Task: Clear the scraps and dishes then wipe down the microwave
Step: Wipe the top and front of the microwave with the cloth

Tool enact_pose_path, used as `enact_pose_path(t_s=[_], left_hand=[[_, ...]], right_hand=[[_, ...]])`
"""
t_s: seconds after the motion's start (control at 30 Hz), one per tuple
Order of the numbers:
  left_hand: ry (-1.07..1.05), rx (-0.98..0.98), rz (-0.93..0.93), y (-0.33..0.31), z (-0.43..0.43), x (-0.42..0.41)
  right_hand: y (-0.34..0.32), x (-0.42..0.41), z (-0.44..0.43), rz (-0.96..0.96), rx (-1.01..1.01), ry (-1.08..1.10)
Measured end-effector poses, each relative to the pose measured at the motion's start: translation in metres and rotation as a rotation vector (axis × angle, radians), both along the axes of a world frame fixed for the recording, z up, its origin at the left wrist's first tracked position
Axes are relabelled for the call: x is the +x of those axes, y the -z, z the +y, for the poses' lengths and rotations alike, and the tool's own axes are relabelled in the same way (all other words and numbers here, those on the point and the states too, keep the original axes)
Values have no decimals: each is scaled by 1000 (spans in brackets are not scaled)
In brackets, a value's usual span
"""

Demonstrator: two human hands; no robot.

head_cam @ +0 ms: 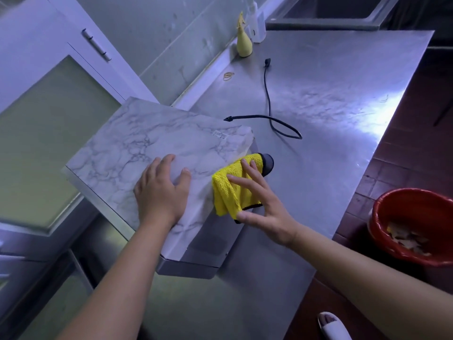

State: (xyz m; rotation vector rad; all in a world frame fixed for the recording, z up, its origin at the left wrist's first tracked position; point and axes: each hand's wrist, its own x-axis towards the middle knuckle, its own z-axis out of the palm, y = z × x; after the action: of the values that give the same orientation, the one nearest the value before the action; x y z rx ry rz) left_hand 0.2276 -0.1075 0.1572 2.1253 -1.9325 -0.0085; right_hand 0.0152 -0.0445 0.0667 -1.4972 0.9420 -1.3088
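The left hand [161, 192] lies palm down on top of the microwave [137, 143], forearm reaching in from the lower left, fingers loose and slightly bent with the thumb spread toward the right; it grips nothing and simply rests there. The right hand [264, 209] comes in from the lower right with its fingers straight and fanned apart, pressing a yellow cloth [230, 190] flat against the microwave's right-hand upper edge and side, the thumb lying across the cloth's lower end. The cloth is folded and fluffy, yellow with a dark trim, and a grey part of it sticks out past the fingertips. The microwave sits on the steel desk [331, 106] by its wall-side edge, turned at an angle to that edge; its top is covered in a white marble pattern with grey veins and a small printed label near the far right corner, while the side below the cloth is plain grey metal. Its black power cord [269, 114] loops across the desk, with the plug lying loose toward the far end. At the desk's far wall-side corner stand a yellow spray bottle [244, 42] and a white bottle [257, 23], with rubber bands [228, 75] nearby. A red basin [414, 224] holding scraps [407, 238] stands on the tiled floor beyond the desk's right edge.
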Motion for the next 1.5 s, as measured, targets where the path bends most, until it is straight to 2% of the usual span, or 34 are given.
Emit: enact_pose_path(t_s=[0.1, 0.2, 0.27, 0.33, 0.37, 0.47, 0.57, 0.67, 0.73, 0.77, 0.9, 1.07, 1.2, 1.27, 1.4, 1.5], left_hand=[[1, 3, 5, 0, 0, 1], [-2, 6, 9, -1, 1, 0], [-13, 10, 20, -3, 2, -1], [-18, 14, 26, -4, 3, -2], [-19, 14, 30, -4, 3, -3], [-19, 13, 35, -5, 3, -3], [-20, 6, 23, -5, 3, -4], [-25, 9, 23, -5, 3, -4], [-26, 6, 22, -5, 3, -4], [-25, 5, 22, -5, 3, -3], [-21, 10, 13, -3, 2, -2], [-21, 7, 9, -1, 2, -2], [-20, 10, 11, -1, 2, -3], [-14, 9, 5, 0, 2, -3], [-13, 3, 0, 0, 2, -3], [-17, 5, 2, 0, 1, -3]], right_hand=[[-13, 18, -1, -72, 117, 281], [-23, 43, -7, -60, 203, 568], [-25, 56, -11, -204, 298, 658], [-28, 63, -14, -468, 408, 688], [-31, 63, -14, -536, 425, 719], [-33, 61, -17, -459, 484, 754], [-32, 59, -21, -410, 602, 658], [-40, 58, -28, -587, 731, 594], [-41, 60, -38, -753, 742, 680], [-42, 63, -43, -770, 733, 737], [-33, 76, -53, -525, 582, 814], [-26, 96, -34, -138, 80, 731], [23, 90, -33, 129, -290, 687], [49, 82, -36, 198, -403, 660], [69, 85, -39, 145, -343, 695], [82, 87, -39, 66, -146, 703]])
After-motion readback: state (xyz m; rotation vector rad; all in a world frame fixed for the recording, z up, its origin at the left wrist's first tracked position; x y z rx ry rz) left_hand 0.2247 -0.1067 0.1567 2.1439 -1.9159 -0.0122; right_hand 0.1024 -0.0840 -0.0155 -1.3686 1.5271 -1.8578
